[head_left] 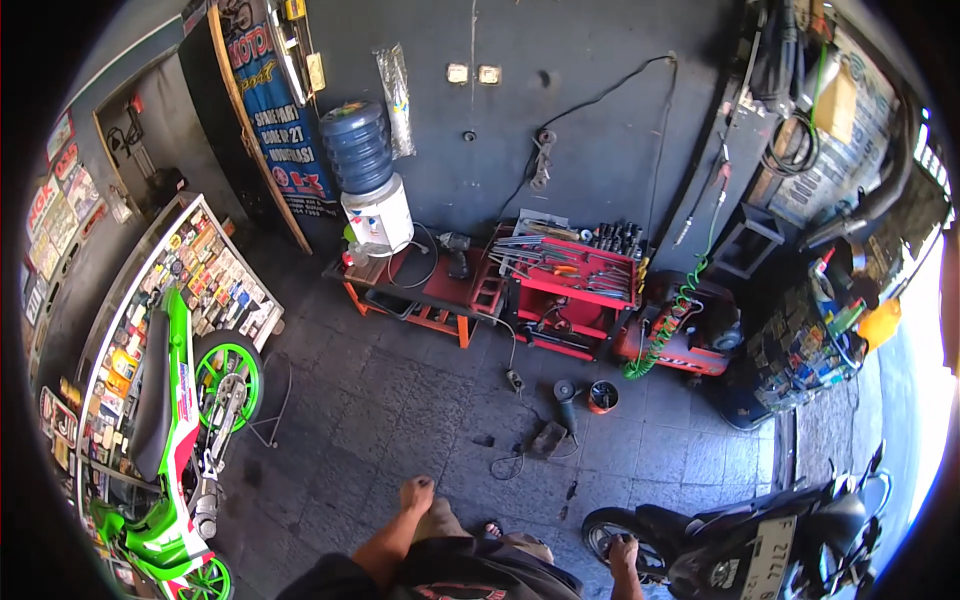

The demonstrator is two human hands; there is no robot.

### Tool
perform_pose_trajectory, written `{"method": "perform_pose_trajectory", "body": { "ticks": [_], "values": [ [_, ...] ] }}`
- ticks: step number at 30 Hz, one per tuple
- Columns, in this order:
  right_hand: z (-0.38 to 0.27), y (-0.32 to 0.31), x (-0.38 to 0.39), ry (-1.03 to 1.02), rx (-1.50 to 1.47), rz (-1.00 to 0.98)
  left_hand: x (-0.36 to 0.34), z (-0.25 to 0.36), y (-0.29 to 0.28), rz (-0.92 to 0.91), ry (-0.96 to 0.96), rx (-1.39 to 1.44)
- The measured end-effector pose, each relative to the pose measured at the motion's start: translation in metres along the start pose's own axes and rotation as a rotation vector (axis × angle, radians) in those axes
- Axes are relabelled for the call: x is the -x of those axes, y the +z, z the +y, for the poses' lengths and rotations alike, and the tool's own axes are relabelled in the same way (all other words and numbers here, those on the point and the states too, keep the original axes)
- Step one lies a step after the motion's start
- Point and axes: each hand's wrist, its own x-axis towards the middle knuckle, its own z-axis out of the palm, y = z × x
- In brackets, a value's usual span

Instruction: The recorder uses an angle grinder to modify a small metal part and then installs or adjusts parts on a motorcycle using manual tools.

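Observation:
My left hand [417, 493] is curled closed in front of my body, above the dark tiled floor, and no object shows in it. Lower right, my right hand [623, 551] is also closed, with nothing visible sticking out of it. In the picture it overlaps the front wheel [600, 533] of a dark motorcycle [715, 555]; whether it touches the wheel I cannot tell. On the floor ahead lie an angle grinder [566, 402] with its cord and a round reddish tub [603, 397] holding dark bits.
A red tool cart [560, 330] full of hand tools stands by the wall, beside a red air compressor [690, 335] with a green coiled hose. A low bench [430, 300] carries a water dispenser [378, 215]. At left, a green motorcycle [180, 400] stands before a glass display case [205, 270].

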Motion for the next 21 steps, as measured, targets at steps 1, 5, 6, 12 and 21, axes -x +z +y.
{"method": "perform_pose_trajectory", "body": {
  "ticks": [1,5,6,12,21],
  "values": [
    [0.028,0.003,-0.02,-0.029,-0.08,0.067,-0.029,0.026,0.013,-0.013,-0.004,0.049],
    [0.07,0.017,-0.022,0.146,-0.255,0.142,-0.137,0.146,0.01,0.012,0.048,-0.023],
    [0.055,0.027,-0.004,0.258,-0.372,0.187,-0.169,0.18,0.003,0.072,0.143,0.009],
    [0.14,0.089,-0.001,0.516,-1.12,-0.145,-0.413,0.367,-0.115,0.3,0.245,0.569],
    [-0.209,0.16,-0.11,0.678,-0.259,0.126,-0.839,0.643,-0.158,0.779,0.32,0.547]
  ]
}}
